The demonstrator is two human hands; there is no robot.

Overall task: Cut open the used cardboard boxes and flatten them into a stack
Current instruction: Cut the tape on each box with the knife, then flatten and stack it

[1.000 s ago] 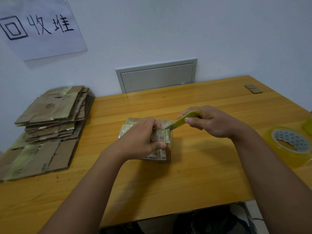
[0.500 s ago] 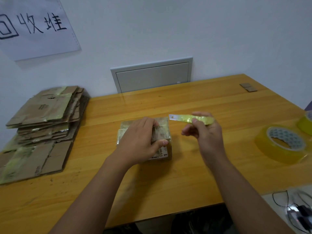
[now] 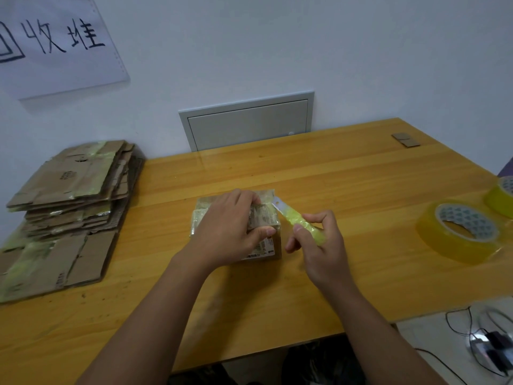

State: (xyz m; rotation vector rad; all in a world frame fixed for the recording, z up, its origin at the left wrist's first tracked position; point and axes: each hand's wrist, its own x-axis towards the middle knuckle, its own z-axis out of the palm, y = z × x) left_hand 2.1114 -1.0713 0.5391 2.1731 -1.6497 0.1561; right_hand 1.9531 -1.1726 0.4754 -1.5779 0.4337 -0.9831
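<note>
A small taped cardboard box [image 3: 265, 218] stands in the middle of the wooden table [image 3: 333, 184]. My left hand [image 3: 230, 232] grips it from above, fingers over the top and thumb on the near right corner. My right hand [image 3: 319, 245] holds a yellow-green utility knife [image 3: 301, 223] just right of the box. The knife's blade tip touches the box's top right edge at the far corner. A stack of flattened cardboard boxes [image 3: 69, 201] lies at the table's left end.
Two rolls of yellow tape [image 3: 460, 232] [image 3: 499, 198] sit at the right side of the table. A small cardboard scrap [image 3: 405, 140] lies at the far right corner. Cables and a small device [image 3: 488, 348] rest on a grey surface at lower right.
My right hand turned the knife from level in the air and brought it down, blade tip now at the box's far right top edge. My left hand stayed on the box.
</note>
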